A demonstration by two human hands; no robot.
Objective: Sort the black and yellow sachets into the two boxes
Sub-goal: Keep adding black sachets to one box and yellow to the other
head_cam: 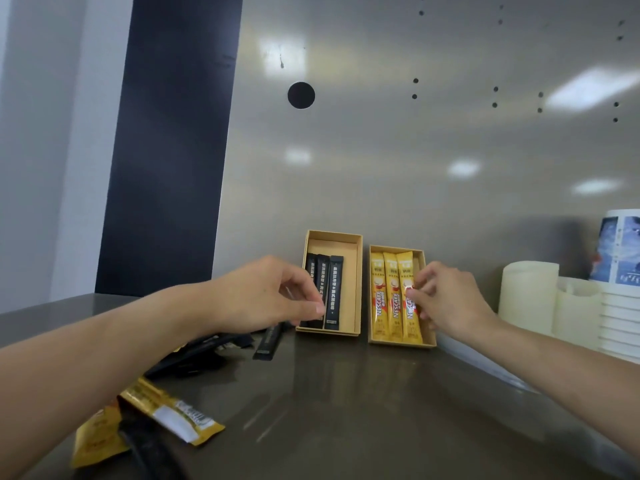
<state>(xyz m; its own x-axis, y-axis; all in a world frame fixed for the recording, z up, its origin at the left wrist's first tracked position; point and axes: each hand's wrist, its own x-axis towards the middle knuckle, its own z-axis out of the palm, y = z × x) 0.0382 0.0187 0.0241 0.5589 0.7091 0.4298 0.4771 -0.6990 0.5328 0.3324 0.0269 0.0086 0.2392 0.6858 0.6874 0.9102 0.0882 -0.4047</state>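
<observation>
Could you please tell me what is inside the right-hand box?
Three yellow sachets lie side by side in the right box. The right hand pinches the rightmost, hiding part of it and the floor beside it.

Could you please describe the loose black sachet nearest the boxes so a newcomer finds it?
Against the steel wall, find the left tan box. By its near-left corner, one black sachet lies bare on the counter, unlike the three boxed sachets.

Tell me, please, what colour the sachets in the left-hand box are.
Black sachets, pale lettering; head view shows it best.
</observation>
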